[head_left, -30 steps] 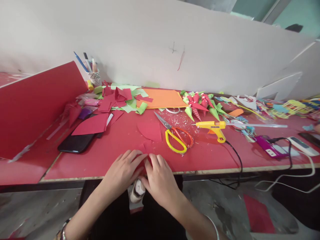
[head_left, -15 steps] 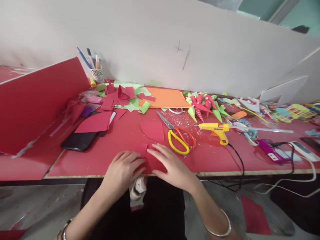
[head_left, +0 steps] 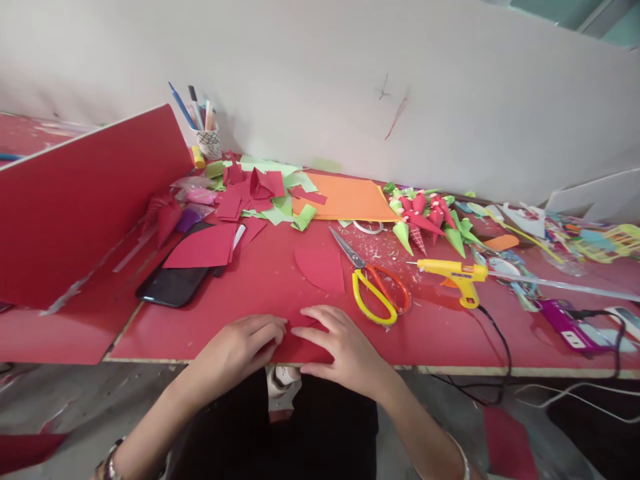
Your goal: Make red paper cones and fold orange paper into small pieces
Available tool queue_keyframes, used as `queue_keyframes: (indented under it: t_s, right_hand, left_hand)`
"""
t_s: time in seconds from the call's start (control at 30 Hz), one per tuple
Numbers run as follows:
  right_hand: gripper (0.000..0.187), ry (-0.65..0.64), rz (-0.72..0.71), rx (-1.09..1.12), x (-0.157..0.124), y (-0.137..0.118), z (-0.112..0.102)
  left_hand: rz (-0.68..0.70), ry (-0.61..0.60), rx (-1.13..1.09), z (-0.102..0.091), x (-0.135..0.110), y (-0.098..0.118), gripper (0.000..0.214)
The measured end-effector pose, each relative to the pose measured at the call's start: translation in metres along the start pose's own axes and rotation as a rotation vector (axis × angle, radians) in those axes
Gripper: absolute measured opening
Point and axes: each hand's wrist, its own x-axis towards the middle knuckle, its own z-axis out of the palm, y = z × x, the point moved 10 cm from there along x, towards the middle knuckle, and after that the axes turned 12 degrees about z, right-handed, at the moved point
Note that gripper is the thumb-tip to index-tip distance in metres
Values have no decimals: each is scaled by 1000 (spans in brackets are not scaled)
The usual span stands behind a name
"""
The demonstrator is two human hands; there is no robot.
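Near the table's front edge, my left hand (head_left: 247, 343) has its fingers curled together at the edge of a piece of red paper (head_left: 296, 319), which blends into the red tabletop. Opposite it, my right hand (head_left: 337, 347) rests its spread fingertips on the same paper. Just beyond lies a red quarter-circle paper piece (head_left: 323, 268). Scissors (head_left: 373, 283) with one yellow and one orange handle lie half open to its right. Another curved red paper piece (head_left: 203, 247) lies across a black phone (head_left: 173, 287) on the left.
A yellow glue gun (head_left: 457, 273) with its cord lies right. Behind are orange sheets (head_left: 353, 197), red and green paper cones (head_left: 420, 217) and scraps (head_left: 260, 193). A pen cup (head_left: 209, 142) stands beside a leaning red board (head_left: 90, 213). A purple power strip (head_left: 570, 327) lies far right.
The view has shifted a little, so the table things sit farther right. My left fingers have drawn closer together at the red paper, whose raised edge now shows less. My right hand stays spread.
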Motion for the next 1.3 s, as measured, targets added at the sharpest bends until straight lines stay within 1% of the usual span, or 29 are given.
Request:
queue_keyframes:
  t_s: [0.17, 0.3, 0.37, 0.47, 0.53, 0.63, 0.7, 0.87, 1.07, 1.3]
  right_hand:
    - [37, 24, 79, -34, 8, -4, 4]
    - [27, 66, 112, -25, 12, -6, 6]
    - [21, 101, 91, -15, 12, -6, 6]
    - [19, 153, 25, -4, 11, -7, 4]
    - [18, 167, 10, 34, 11, -5, 3]
    - [14, 142, 42, 131, 14, 0, 1]
    - [13, 129, 73, 178, 17, 3, 1]
    - [12, 145, 129, 237, 24, 8, 1]
    - [13, 163, 148, 237, 29, 12, 2]
    - [14, 164, 176, 237, 31, 13, 1]
  left_hand:
    - [92, -59, 229, -4, 7, 7, 16]
    - [131, -66, 283, -7, 6, 10, 18]
    - [126, -57, 299, -8, 5, 11, 19]
    - [104, -24, 338, -10, 5, 13, 23]
    - [91, 35, 343, -13, 5, 14, 25]
    - [49, 151, 314, -17, 3, 10, 22]
    - [30, 195, 284, -17, 0, 6, 19]
    - [-24, 215, 199, -14, -7, -5, 17]
    - [-189, 238, 121, -18, -11, -21, 19]
    - [-312, 179, 146, -15, -17, -29, 20]
